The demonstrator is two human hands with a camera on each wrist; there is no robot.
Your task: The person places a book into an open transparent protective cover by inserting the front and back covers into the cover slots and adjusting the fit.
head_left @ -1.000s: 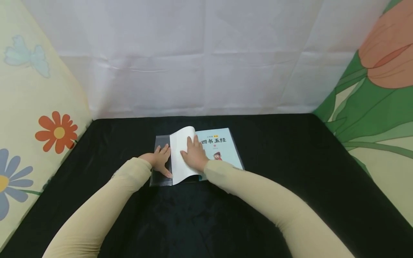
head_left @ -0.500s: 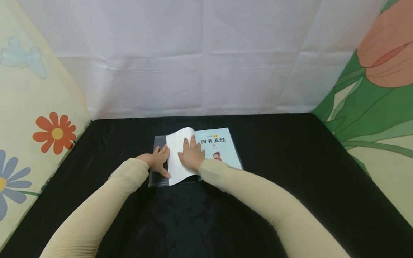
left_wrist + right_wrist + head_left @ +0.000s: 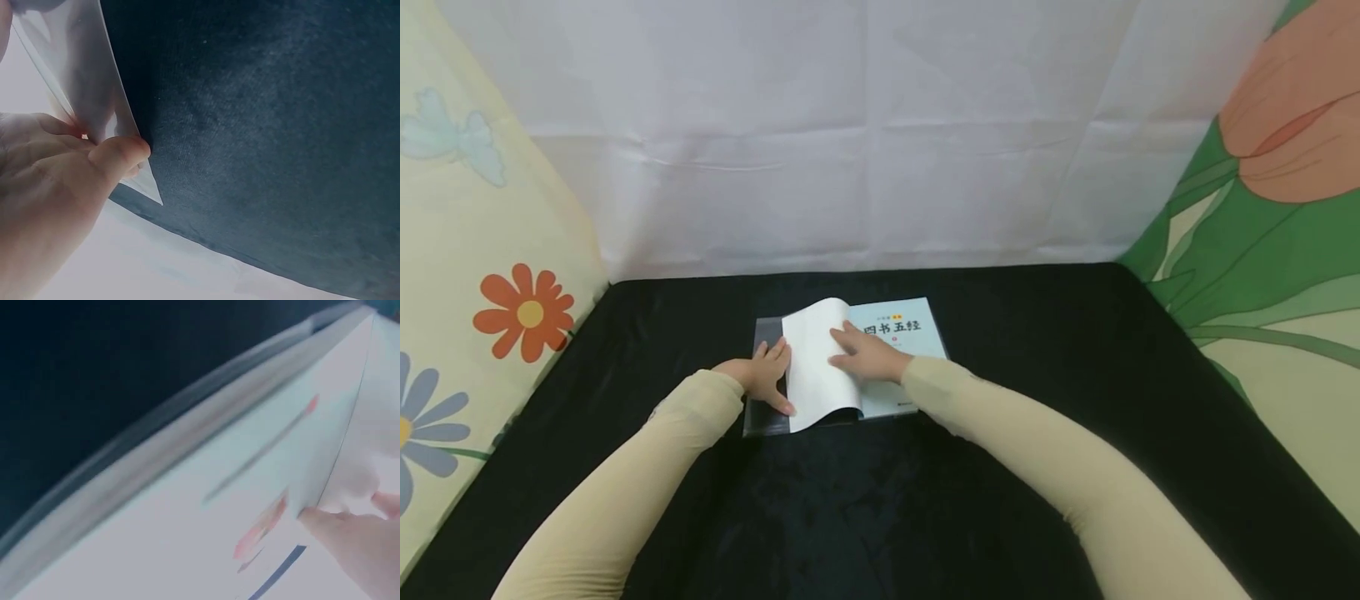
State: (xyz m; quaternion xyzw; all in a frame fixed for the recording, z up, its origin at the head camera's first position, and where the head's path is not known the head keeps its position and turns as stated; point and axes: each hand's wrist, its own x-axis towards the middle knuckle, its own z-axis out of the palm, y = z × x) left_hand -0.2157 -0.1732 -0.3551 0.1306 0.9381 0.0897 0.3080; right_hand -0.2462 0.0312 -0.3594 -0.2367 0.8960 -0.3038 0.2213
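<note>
A book with a light blue front (image 3: 891, 396) and dark printed characters lies on the black cloth in the head view. From its left part a plain white leaf (image 3: 812, 358) curves over to the left, its lower edge arched. Beyond that leaf, clear plastic film (image 3: 766, 422) sticks out; in the left wrist view the film (image 3: 94, 69) runs to a pointed corner. My left hand (image 3: 765, 375) presses the film and the leaf's left edge, thumb and fingers spread. My right hand (image 3: 874, 358) touches the leaf's curved right side with outstretched fingers, covering part of the blue front.
A black cloth (image 3: 1037, 350) covers the table. Behind it hangs a white sheet (image 3: 737, 200). Panels with painted flowers stand at the left (image 3: 445, 217) and right (image 3: 1292, 275).
My right hand has shifted right from the white leaf's middle to its curved edge, turning its fingers leftward. The leaf slid slightly left over the film. My left hand stays at the leaf's left edge.
</note>
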